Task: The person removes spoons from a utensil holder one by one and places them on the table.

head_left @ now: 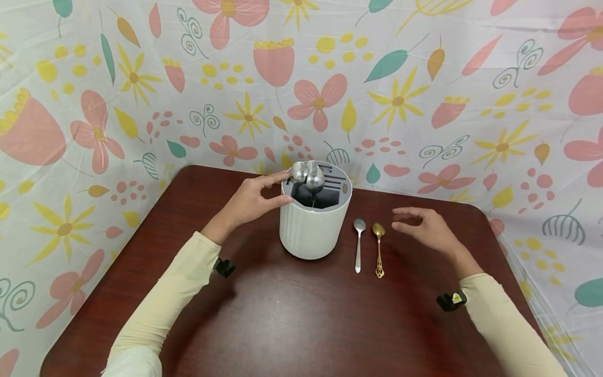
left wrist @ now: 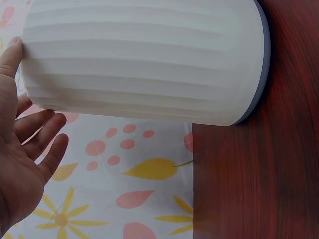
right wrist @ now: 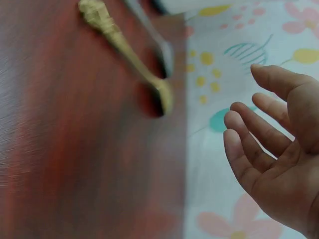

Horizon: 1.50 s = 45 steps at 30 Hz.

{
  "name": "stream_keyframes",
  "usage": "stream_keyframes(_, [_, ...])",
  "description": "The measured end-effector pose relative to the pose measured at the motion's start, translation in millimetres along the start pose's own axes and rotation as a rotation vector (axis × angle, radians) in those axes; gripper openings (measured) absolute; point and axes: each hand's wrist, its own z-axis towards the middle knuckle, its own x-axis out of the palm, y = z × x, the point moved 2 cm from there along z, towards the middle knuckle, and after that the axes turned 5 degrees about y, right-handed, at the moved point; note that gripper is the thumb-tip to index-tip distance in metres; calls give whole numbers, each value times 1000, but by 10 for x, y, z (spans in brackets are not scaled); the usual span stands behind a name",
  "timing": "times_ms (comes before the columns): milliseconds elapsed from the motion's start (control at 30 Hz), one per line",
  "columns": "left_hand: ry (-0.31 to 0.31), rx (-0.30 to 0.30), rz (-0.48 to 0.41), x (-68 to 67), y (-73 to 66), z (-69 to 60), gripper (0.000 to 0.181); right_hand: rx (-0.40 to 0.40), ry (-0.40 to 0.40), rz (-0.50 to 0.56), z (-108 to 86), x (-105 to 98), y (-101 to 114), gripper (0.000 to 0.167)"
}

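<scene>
A white ribbed utensil holder (head_left: 308,235) with a grey slotted top stands upright on the table. Two shiny metal utensils with rounded heads (head_left: 314,179) rise from its opening. My left hand (head_left: 247,201) touches the holder's rim at the left, thumb and fingers extended; the left wrist view shows them at the edge of its ribbed wall (left wrist: 139,59). Right of the holder lie a silver spoon (head_left: 358,246) and a gold spoon (head_left: 379,248) with an ornate handle, side by side. My right hand (head_left: 428,230) hovers right of the gold spoon, fingers loosely extended, holding nothing.
The dark red-brown table (head_left: 282,319) has rounded back corners. Behind and beside it hangs a white cloth (head_left: 179,125) printed with flowers and leaves. The holder stands near the table's back edge.
</scene>
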Motion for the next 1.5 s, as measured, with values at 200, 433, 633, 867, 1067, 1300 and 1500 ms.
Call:
stream_keyframes(200, [-2, 1, 0, 1, 3, 1, 61, -36, -64, 23, -19, -266, 404, 39])
stream_keyframes(433, [-6, 7, 6, 2, 7, -7, 60, -112, -92, 62, -22, -492, 806, 34])
stream_keyframes(633, [2, 2, 7, 4, 3, -2, 61, -202, -114, 68, 29, -645, 1125, 36])
stream_keyframes(867, [-1, 0, 8, 9, 15, -3, 61, -245, -120, 77, 128, -752, 1447, 34])
stream_keyframes(1067, [-1, -2, 0, 6, 14, -6, 60, -260, -133, 101, 251, -762, 1695, 32])
stream_keyframes(1300, [0, -2, -5, 6, 20, -9, 60, -363, -135, 150, 442, -679, 1940, 32])
stream_keyframes(1500, [-3, 3, 1, 7, 8, -10, 60, -424, -138, 161, 602, -553, 2036, 30])
